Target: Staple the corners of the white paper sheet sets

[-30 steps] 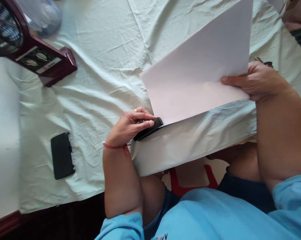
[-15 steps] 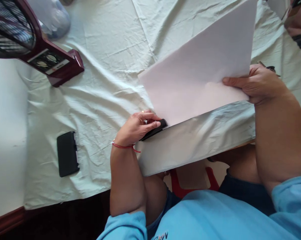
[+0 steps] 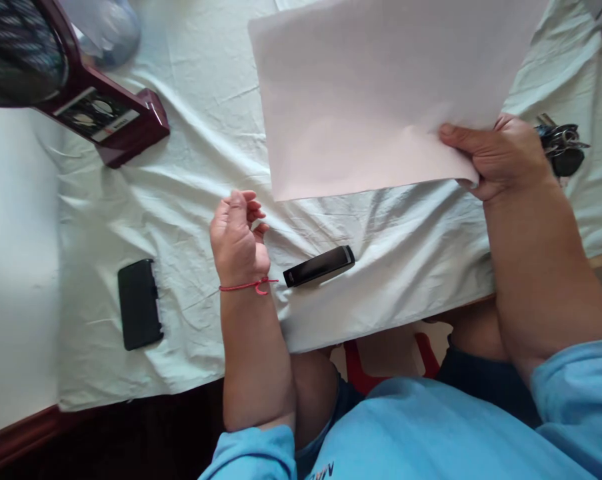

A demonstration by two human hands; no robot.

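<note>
Paper [image 3: 371, 100] is pinched in the right hand's [image 3: 511, 157] grip, thumb on top near its lower right corner, where the edge curls slightly. It spreads leftward above the worktop [image 3: 191, 180], which is covered in pale, wrinkled cloth. The left hand [image 3: 238, 233] is apart from the paper, its grip loosely open with fingers partly curled, and a red string [image 3: 248, 287] circles its wrist. Just beside that wrist lies a stapler [image 3: 319, 265]. Keys [image 3: 563, 147] sit beyond the right hand. Farther left are a black case [image 3: 139, 305] and a maroon fan [image 3: 133, 127].
</note>
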